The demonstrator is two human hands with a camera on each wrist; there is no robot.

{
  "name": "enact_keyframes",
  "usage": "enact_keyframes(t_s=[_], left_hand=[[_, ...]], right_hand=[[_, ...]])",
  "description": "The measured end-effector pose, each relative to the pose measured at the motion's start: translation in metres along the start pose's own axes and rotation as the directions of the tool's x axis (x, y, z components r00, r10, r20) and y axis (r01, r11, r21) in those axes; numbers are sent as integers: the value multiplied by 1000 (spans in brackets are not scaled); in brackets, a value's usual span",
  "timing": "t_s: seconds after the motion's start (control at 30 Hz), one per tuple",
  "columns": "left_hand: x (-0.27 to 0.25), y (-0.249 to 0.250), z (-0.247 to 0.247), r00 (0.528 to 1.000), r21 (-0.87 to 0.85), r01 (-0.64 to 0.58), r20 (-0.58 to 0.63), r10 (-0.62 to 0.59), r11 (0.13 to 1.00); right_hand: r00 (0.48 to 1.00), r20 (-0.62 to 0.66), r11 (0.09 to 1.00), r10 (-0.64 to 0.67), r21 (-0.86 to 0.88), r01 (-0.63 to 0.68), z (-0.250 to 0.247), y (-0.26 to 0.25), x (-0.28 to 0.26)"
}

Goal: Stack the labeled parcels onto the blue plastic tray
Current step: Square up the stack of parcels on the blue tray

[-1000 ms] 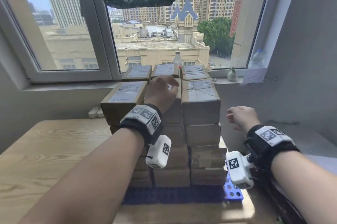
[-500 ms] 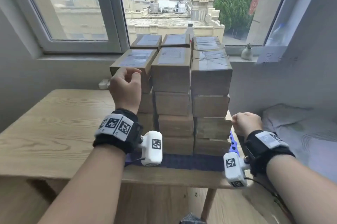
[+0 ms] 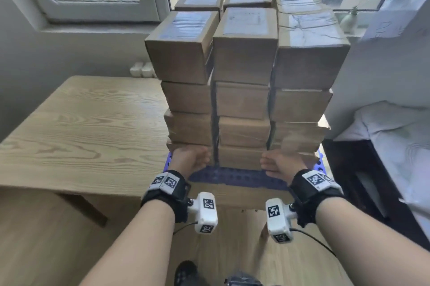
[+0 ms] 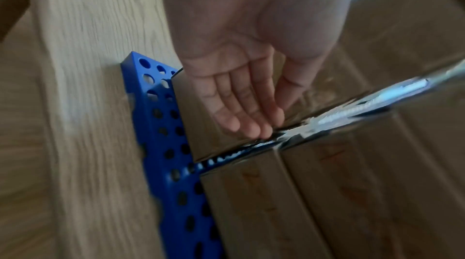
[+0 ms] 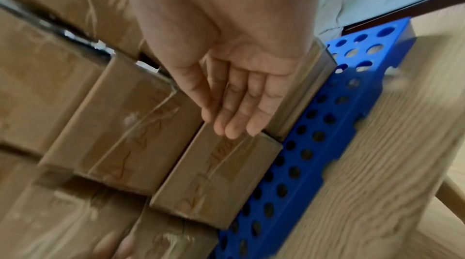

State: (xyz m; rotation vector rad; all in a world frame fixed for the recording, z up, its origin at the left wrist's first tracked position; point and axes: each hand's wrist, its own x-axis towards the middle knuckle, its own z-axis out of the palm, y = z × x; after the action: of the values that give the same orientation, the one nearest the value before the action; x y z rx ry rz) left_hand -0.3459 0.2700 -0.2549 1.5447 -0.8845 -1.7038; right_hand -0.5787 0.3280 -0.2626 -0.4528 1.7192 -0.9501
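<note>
We are viewing the brown cardboard parcels with white labels (image 3: pixel 244 57), standing four layers high in close columns on the blue perforated plastic tray (image 3: pixel 232 175) at the near right corner of the light wooden desk (image 3: pixel 81 127). Our left hand (image 3: pixel 189 159) and right hand (image 3: pixel 282 164) are lying against the bottom layer, fingers (image 4: pixel 241 112) straight and loose, gripping nothing. We are seeing no parcel off the tray, so we are judging the stacking essentially complete, with only squaring the columns left.
</note>
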Motion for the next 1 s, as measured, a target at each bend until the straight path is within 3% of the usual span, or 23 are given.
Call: enact_keyframes(t_s=[0.07,0.17,0.37,0.83,1.0], left_hand=[[12,-8,3,990,102,94,98,-104,990],[34,-18,0,977,210,142,127,-171,967],[48,-23,-11,992,334,28,108,-67,942],[51,-13,-1,974,420,29,194,-120,907],[40,0,6,949,355,-15,301,-99,935]], right_hand=[[998,55,997,-18,-70,22,19,4,5],[994,102,994,-36,-99,47,43,6,6],[995,93,993,-34,-108,44,64,9,15],[993,113,996,-22,-83,31,63,7,15],[993,117,999,-9,-51,15,57,-6,1]])
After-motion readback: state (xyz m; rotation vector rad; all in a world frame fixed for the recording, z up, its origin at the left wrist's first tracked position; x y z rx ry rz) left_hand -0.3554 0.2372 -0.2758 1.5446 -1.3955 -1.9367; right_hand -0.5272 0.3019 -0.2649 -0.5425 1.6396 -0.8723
